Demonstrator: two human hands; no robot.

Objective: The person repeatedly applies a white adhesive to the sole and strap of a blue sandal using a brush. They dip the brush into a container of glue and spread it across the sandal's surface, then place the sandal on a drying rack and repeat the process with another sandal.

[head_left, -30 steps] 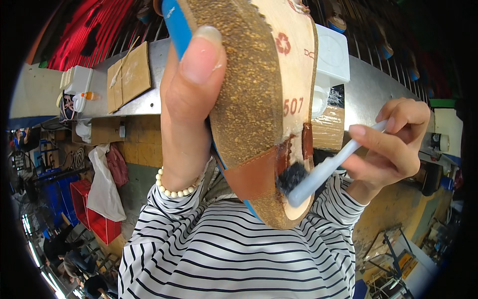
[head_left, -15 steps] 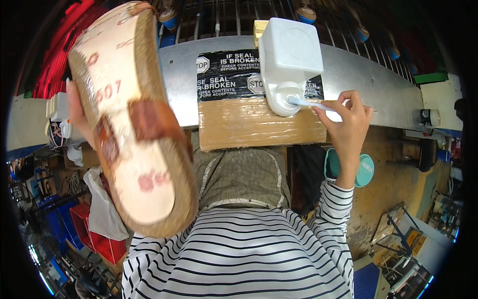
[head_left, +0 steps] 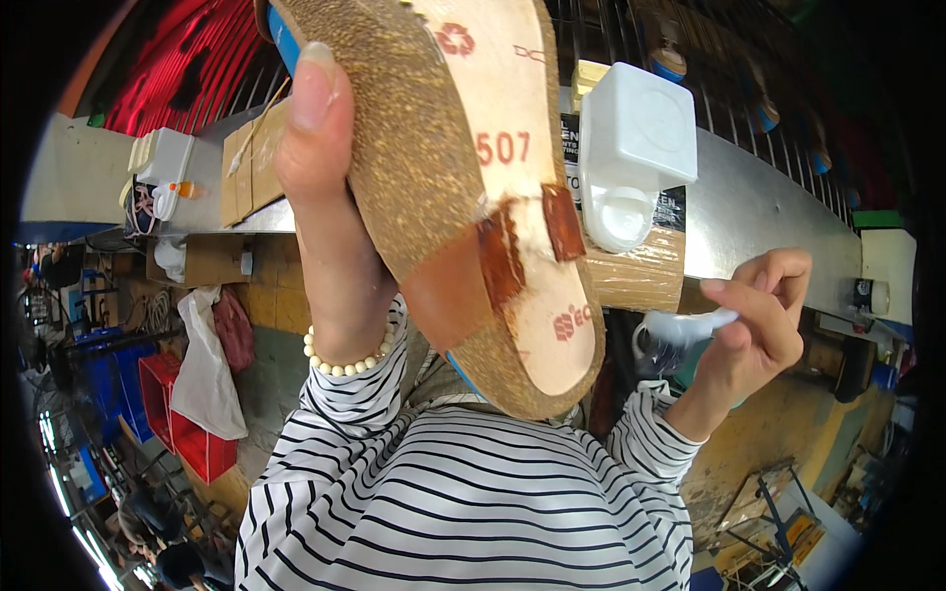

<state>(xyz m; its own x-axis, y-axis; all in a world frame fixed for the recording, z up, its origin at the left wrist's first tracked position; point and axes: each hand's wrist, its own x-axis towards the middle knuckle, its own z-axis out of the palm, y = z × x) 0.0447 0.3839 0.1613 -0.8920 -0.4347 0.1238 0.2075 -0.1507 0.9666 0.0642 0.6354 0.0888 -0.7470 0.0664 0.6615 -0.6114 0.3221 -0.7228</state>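
Observation:
Bottom side toward me, a half-made sandal (head_left: 414,138) with a speckled cork rim and pale sole fills the middle of the view. My left hand (head_left: 320,148) grips it from the left, thumb on the cork edge; its other fingers are hidden behind. Brown leather strap (head_left: 448,281) ends are folded onto the sole and look glossy. Beside the toe end, my right hand (head_left: 759,325) pinches a small pale brush (head_left: 690,327), smeared by motion and apart from the sandal. Beyond it, a white plastic container (head_left: 645,123) with a round open spout sits on a taped cardboard box (head_left: 636,271).
The metal bench (head_left: 754,212) runs across ahead. On its left lie a cardboard piece (head_left: 246,167) and a small orange-capped bottle (head_left: 182,189). Behind stands a rack of metal bars bearing another shoe (head_left: 668,64). A red crate (head_left: 197,438) and white bag (head_left: 212,369) are lower left.
My right hand has drawn the brush out of the container's spout, toward me and to the right. The left hand has brought the sandal rightward, in front of the box.

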